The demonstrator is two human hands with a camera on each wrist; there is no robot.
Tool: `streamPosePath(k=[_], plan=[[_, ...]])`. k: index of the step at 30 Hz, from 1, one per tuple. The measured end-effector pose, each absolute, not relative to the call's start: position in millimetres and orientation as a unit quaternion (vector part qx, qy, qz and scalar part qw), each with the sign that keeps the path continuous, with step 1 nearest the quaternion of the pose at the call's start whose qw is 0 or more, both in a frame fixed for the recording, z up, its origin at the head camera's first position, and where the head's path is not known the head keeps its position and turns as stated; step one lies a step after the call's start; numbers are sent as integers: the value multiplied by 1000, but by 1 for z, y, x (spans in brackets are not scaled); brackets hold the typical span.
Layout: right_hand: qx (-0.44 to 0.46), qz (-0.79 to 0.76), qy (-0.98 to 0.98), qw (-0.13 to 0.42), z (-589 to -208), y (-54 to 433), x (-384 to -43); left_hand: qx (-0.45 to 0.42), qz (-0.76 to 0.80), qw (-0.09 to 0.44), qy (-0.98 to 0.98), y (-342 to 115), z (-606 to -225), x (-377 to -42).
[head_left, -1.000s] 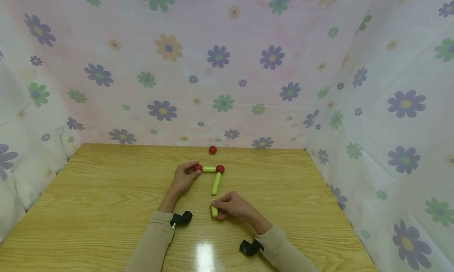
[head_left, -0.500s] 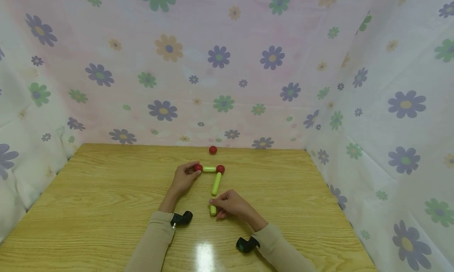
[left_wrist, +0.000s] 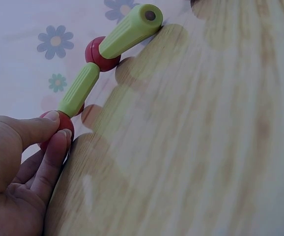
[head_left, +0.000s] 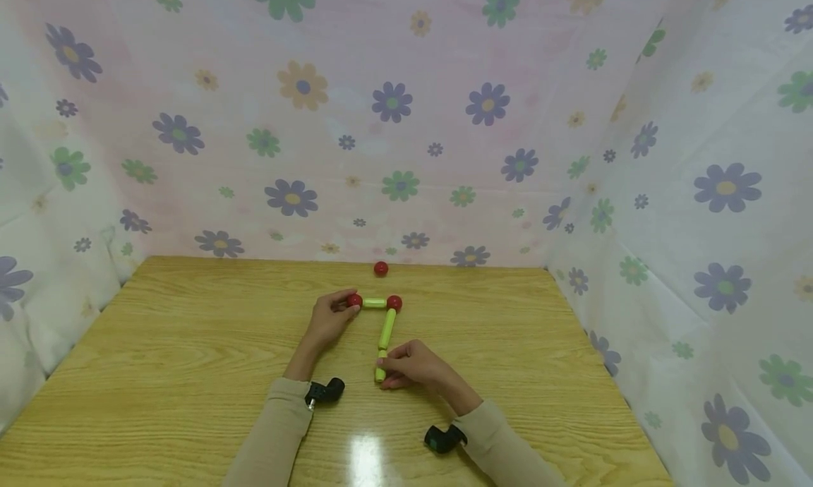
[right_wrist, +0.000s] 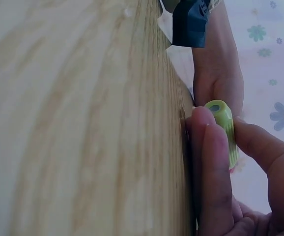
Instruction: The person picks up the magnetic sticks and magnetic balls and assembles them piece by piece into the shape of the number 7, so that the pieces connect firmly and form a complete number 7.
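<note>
My left hand (head_left: 328,321) pinches a red ball (head_left: 355,301) between thumb and fingers. From that ball a short yellow-green magnetic rod (head_left: 375,303) runs right to a second red ball (head_left: 394,303). A longer yellow-green rod (head_left: 387,328) extends from the second ball toward the person; the left wrist view shows a dark round magnet in its free end. My right hand (head_left: 416,365) pinches another short magnetic rod (right_wrist: 225,128), its far end right at the long rod's near end. Fingers cover part of this rod.
A loose red ball (head_left: 381,269) lies near the back edge of the wooden table (head_left: 190,346). A flowered cloth (head_left: 343,155) hangs behind and at both sides. Black cameras (head_left: 444,439) are strapped at both wrists.
My right hand has moved slightly left and away from the person, bringing its rod in line with the long rod and up to its end. The left hand stays still.
</note>
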State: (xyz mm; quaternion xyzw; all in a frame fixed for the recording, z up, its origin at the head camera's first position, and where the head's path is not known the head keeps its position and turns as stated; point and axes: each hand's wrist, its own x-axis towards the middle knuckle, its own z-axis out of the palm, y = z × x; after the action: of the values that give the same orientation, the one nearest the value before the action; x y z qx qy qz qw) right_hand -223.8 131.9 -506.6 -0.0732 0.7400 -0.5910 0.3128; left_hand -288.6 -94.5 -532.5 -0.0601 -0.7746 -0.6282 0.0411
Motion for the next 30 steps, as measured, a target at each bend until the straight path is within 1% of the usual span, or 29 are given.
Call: streamPosePath(k=[7, 16, 24, 30], plan=[[-62, -570, 765, 293, -508, 127, -226, -60, -621, 43, -780, -97, -539, -294], [-25, -565, 779, 271, -507, 123, -228, -53, -620, 38, -782, -97, -539, -293], [-26, -563, 786, 254, -505, 120, -225, -55, -612, 38, -788, -98, -538, -293], [-29, -566, 785, 252, -503, 120, -224, -50, -615, 33, -786, -98, -537, -293]])
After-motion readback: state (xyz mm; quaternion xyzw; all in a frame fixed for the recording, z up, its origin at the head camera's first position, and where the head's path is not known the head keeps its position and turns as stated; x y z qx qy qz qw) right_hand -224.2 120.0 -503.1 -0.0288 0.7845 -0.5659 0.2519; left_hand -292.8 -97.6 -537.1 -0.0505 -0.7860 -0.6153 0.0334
